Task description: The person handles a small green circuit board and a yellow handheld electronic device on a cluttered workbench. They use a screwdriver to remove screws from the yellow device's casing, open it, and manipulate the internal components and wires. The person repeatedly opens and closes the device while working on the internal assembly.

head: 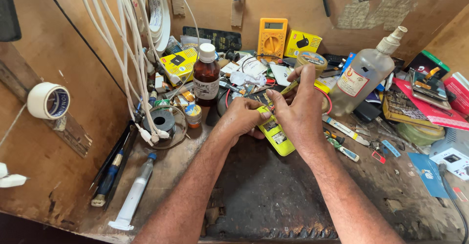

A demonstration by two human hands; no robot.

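A yellow-green opened phone point(279, 140) lies on the dark work mat point(268, 195) in the middle of the bench. My left hand point(243, 118) pinches its upper edge and holds it down. My right hand point(296, 108) is over the phone's top and grips a thin yellow-handled tool point(289, 87), its tip pointing down toward the phone. What the tip touches is hidden by my fingers.
A brown glass bottle point(206, 77) stands behind my left hand, a clear plastic dispenser bottle point(364, 73) to the right. A yellow multimeter point(272, 37) leans at the back wall. White cables point(132, 63) hang at the left, a syringe point(134, 195) lies front left, small tools point(342, 148) right.
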